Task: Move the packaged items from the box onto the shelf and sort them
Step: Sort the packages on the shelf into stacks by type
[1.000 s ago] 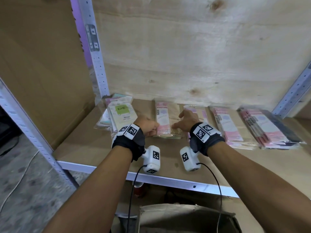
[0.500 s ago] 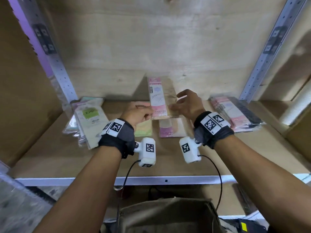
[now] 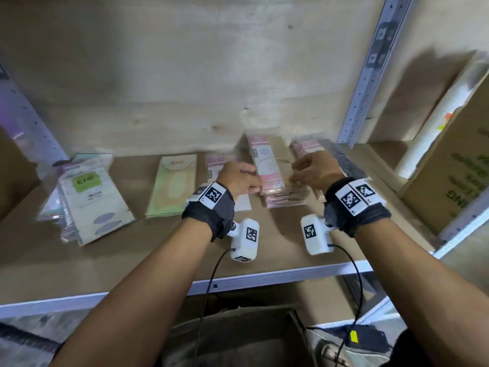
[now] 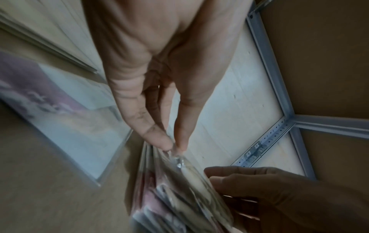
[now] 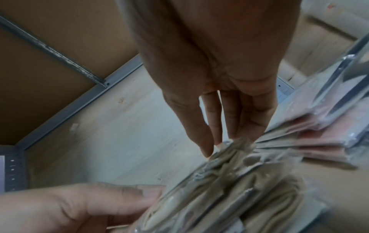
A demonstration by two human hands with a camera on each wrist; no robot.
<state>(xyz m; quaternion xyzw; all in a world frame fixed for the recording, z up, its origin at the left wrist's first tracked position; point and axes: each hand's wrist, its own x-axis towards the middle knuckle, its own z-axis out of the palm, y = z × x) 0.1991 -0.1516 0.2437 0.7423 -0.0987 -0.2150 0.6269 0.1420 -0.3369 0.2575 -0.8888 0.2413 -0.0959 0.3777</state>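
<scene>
A stack of pink packs [image 3: 267, 168] in clear plastic sits tilted between my two hands over the shelf board [image 3: 132, 255]. My left hand [image 3: 258, 185] pinches its left edge. In the left wrist view thumb and forefinger [image 4: 175, 145] close on the plastic rim of the stack [image 4: 179, 197]. My right hand [image 3: 295, 176] grips the right edge, and in the right wrist view its fingertips [image 5: 219, 145] press on the bundle [image 5: 229, 189]. More pink packs [image 3: 285, 201] lie just under it. The open box [image 3: 238, 337] stands below the shelf.
On the shelf lie a pile of green-labelled packs [image 3: 90, 197] at the left, a pale green pack [image 3: 174, 186], a pink pack [image 3: 219, 165] behind my left hand, and a pink and dark stack [image 3: 312, 148] by the right upright [image 3: 362, 96]. A cardboard carton [image 3: 455, 165] stands in the neighbouring bay.
Both hands have carried the pink stack to the right along the shelf, away from the green packs. It was raised against the back panel half a second ago and now sits lower.
</scene>
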